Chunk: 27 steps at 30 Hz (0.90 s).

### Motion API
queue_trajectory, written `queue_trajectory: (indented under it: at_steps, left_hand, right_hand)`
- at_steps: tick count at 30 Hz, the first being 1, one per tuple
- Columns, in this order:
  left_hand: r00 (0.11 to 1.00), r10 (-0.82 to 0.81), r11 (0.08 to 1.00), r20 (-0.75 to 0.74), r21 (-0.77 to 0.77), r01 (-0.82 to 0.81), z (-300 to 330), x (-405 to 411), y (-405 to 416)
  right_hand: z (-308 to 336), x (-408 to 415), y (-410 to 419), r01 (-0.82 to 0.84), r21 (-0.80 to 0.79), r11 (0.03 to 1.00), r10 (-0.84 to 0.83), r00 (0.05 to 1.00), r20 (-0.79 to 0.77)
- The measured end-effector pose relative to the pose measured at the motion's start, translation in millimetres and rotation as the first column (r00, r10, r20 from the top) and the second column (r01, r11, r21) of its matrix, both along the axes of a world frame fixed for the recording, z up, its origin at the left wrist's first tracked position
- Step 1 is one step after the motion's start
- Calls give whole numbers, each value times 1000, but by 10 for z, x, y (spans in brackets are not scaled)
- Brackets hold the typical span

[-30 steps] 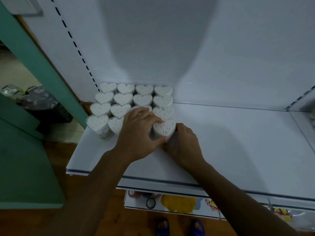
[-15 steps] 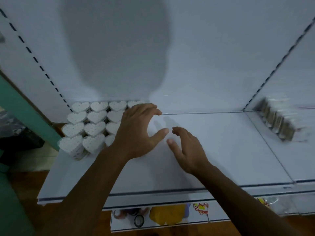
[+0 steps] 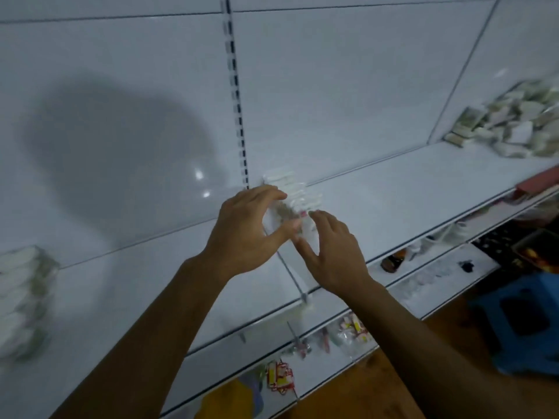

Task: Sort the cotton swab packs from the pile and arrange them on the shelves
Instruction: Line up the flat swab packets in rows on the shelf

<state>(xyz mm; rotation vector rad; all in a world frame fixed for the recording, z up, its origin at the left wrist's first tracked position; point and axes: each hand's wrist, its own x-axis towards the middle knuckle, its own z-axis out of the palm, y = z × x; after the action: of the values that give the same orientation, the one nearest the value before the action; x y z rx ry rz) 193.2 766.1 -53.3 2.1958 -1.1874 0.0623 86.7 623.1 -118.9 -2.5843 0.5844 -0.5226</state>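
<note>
My left hand [image 3: 245,231] and my right hand [image 3: 335,252] hover side by side over the white shelf [image 3: 393,192], fingers relaxed and slightly curved, gripping nothing. Just behind them, a short row of clear cotton swab packs [image 3: 295,189] runs from the back wall along the shelf divider; its near end is blurred and partly hidden between my hands. At the far right lies a loose pile of swab packs [image 3: 520,122]. The arranged heart-shaped packs [image 3: 24,300] show blurred at the left edge.
A slotted upright [image 3: 237,101] splits the back panel. A reddish flat box [image 3: 541,179] lies at the shelf's right end. Lower shelves hold small packaged goods [image 3: 279,376]. A blue plastic stool [image 3: 520,322] stands on the wooden floor at the right.
My view has swung right, away from the heart-shaped packs. Both hands let go of the heart pack and moved right, now hovering in front of the row of clear packs.
</note>
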Motion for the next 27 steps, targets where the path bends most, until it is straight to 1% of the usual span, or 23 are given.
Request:
queue_trajectory:
  at_steps: [6,12,16,22,27]
  left_hand:
    - [992,-110,994,-68,-23,109,-48,-606,-1254]
    - [971,-224,975,-79,-32,222,-60,-942,-2277]
    - [958,-262,965,-114,-16,262,-122,-962,-2918]
    - [923,-358,933,-143,-93,348,-179,-822,-3994]
    - [910,-392,920,-135,-63,387,-110,-644,-4804]
  right_hand:
    - [-11,-753,-1113,107,26,994,-106,994,-35]
    - [45,-1225,-2017,225,44,973,-222,973,-61]
    - [42,-1331,-2505,260,59,964,-253,963,-95]
    - [97,-1273,-3448,326,7,945,-323,939,-121]
    - [143,-1206,-4171,393,16,919,-389,914,-118]
